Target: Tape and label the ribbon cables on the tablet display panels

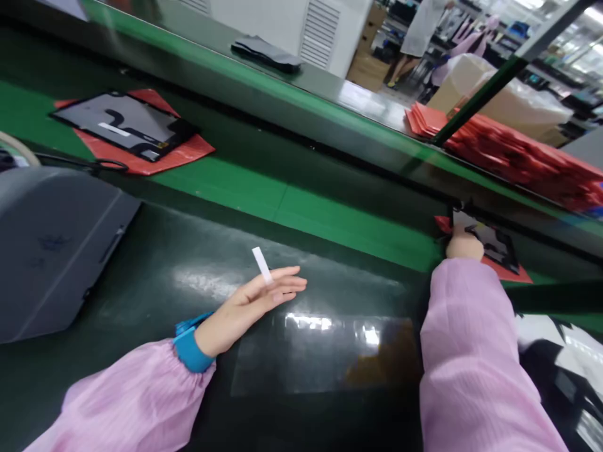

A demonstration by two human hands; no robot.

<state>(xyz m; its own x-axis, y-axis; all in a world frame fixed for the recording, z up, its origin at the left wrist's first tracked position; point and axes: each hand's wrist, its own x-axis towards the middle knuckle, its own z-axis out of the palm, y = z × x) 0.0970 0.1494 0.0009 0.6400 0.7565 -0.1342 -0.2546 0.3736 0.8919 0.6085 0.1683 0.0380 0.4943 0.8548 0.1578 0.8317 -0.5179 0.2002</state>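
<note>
My left hand (257,300) hovers over the dark bench mat, its fingers stretched out and close together. A small white strip (262,264) sticks up from between or against those fingers. A blue band (193,348) circles the left wrist. Far out to the right, my right hand (465,245) is at a flat dark-edged panel (497,246) that lies on a red sheet (511,274). Its fingers are hidden or blurred, so their grip does not show. Below my left hand lies a clear sheet (301,361) with bright reflections.
At the upper left another panel (117,122) rests on a red sheet (198,149). A grey machine housing (61,251) stands at left. Red bags (513,150) are piled on the shelf behind, near a dark post (480,100). A person in a white coat (421,28) is in the background.
</note>
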